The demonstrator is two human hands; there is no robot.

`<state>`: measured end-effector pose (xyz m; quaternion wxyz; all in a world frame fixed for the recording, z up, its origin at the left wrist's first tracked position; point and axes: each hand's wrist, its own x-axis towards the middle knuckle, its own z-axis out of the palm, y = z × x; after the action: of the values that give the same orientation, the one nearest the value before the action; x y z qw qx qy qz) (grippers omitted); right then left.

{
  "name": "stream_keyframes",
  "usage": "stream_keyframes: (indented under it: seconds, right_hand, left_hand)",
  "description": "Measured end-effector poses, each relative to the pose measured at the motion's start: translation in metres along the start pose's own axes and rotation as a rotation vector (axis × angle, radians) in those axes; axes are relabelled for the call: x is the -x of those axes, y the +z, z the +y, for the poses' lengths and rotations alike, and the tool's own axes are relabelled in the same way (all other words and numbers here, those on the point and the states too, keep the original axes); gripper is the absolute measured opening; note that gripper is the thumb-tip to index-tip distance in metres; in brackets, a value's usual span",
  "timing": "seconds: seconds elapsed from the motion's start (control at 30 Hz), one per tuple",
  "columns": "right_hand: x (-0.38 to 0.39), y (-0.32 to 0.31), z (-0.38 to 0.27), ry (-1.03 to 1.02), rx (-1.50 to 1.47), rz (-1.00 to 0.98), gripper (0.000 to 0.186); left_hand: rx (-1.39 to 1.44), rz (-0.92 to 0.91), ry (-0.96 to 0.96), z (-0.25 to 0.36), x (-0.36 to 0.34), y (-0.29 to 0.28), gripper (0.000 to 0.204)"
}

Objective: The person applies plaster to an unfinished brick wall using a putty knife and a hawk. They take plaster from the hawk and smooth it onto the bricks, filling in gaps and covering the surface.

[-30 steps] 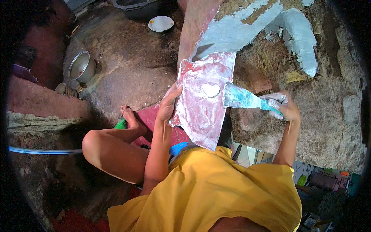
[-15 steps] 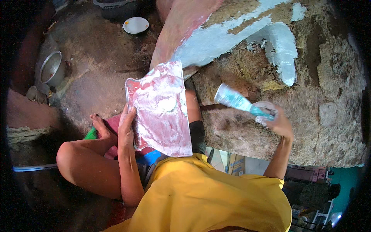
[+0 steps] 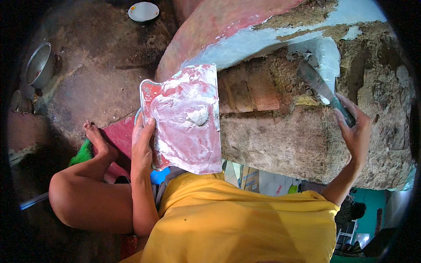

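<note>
My left hand (image 3: 143, 142) grips the left edge of a red plastic board (image 3: 163, 89), with the thumb on top. White paste is smeared over the board, and a small lump of putty (image 3: 198, 115) lies on its right half. In my right hand (image 3: 357, 131) is a putty knife (image 3: 316, 82) with a dark teal handle. Its blade points up and left, with some white paste along the edge near the handle. The blade lies over the rough brown wall (image 3: 280, 136), beside a fresh white patch (image 3: 330, 52); I cannot tell whether it touches.
A white band (image 3: 232, 49) runs along the curved pink surface above the rough wall. At the far left stand a metal pot (image 3: 39, 65) and, farther back, a white plate (image 3: 143, 12) on the dirt floor. A cardboard box (image 3: 251, 179) shows below the wall.
My right hand has moved right, bringing the putty knife up to the white patch; the white paste on its blade is mostly gone. The view has shifted, and the board is still held.
</note>
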<state>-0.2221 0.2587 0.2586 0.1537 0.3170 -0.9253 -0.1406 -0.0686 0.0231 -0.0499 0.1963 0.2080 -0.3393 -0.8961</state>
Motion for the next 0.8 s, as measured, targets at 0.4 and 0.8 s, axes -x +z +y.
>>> stream_keyframes:
  seconds: [0.4, 0.8]
  right_hand:
    - [-0.02, -0.016, -0.01, 0.01, 0.356, -0.069, 0.029]
    - [-0.033, -0.025, -0.01, -0.019, 0.368, -0.057, 0.03]
  left_hand:
    - [-0.006, -0.013, 0.004, -0.002, -0.005, 0.006, 0.045]
    - [-0.012, -0.024, 0.009, -0.001, -0.004, 0.005, 0.044]
